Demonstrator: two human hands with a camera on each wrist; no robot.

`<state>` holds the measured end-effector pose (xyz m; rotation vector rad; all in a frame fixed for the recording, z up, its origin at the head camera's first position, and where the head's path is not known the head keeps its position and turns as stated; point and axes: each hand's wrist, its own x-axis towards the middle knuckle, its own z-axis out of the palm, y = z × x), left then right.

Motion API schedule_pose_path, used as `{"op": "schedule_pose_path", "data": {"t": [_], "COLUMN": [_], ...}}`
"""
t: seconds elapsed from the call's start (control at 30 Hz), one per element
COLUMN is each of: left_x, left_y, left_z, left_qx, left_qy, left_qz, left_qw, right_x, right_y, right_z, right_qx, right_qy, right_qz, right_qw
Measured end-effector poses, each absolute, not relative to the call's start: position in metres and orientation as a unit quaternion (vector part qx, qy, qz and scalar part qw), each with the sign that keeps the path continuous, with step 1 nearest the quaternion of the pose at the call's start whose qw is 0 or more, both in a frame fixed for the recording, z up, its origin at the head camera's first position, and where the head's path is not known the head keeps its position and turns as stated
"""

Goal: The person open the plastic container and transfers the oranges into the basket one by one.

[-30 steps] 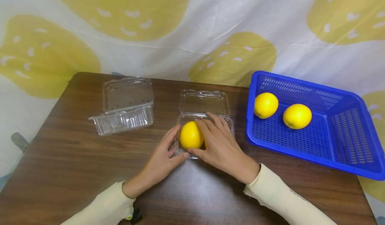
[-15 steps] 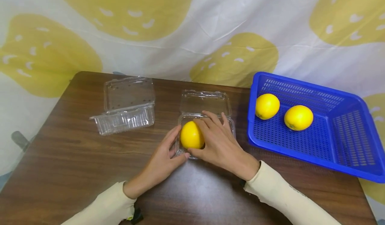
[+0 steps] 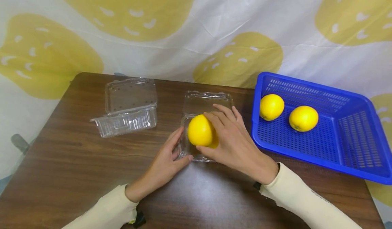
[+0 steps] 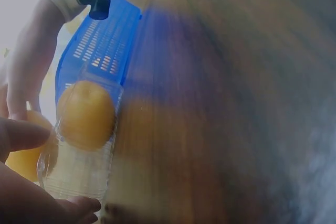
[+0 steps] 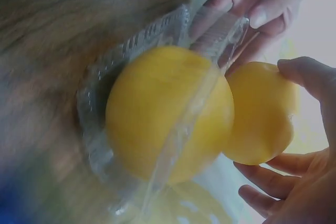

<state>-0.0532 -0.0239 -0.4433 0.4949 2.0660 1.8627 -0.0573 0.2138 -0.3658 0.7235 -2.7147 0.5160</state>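
In the head view my right hand (image 3: pixel 237 144) holds a round yellow fruit (image 3: pixel 199 130) between thumb and fingers, above an opened clear plastic clamshell container (image 3: pixel 186 150). A second yellow fruit (image 5: pixel 163 114) sits inside that container in the right wrist view, close beside or below the held fruit (image 5: pixel 260 114). From the head it is mostly covered by my right hand. My left hand (image 3: pixel 166 157) grips the container's near left corner, thumb at the front edge and fingers along the left side. Through the clear wall, the left wrist view also shows the contained fruit (image 4: pixel 86 114).
Another opened clear clamshell (image 3: pixel 128 120) stands to the left on the brown wooden table (image 3: pixel 92 174). At the right is a blue plastic basket (image 3: pixel 306 157) with two yellow fruits (image 3: pixel 303 118) in it. A fruit-patterned cloth (image 3: pixel 171 55) hangs behind the table.
My right hand has lifted the yellow fruit up and slightly to the right, uncovering part of the second fruit below. The left hand and the container have stayed in place.
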Motion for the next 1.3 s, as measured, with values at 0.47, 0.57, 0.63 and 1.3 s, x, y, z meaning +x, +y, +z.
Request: {"op": "schedule_pose_path", "data": {"t": [0.47,0.57,0.63,1.3], "left_x": [-0.055,-0.054,-0.054,-0.055], "left_y": [-0.024,-0.023,-0.023,-0.025], "left_z": [-0.444,-0.444,-0.444,-0.446], "left_qx": [0.172,0.173,0.172,0.176], "left_qy": [0.708,0.706,0.705,0.703], "left_qz": [0.665,0.667,0.668,0.67], "left_qw": [0.162,0.163,0.164,0.165], "right_x": [-0.056,-0.056,-0.055,-0.051], "right_y": [0.239,0.245,0.249,0.286], "right_z": [-0.341,-0.335,-0.331,-0.303], "right_qx": [0.257,0.252,0.246,0.175], "right_qy": [-0.931,-0.931,-0.933,-0.955], "right_qz": [0.195,0.201,0.203,0.208], "right_qw": [0.172,0.169,0.164,0.12]}}
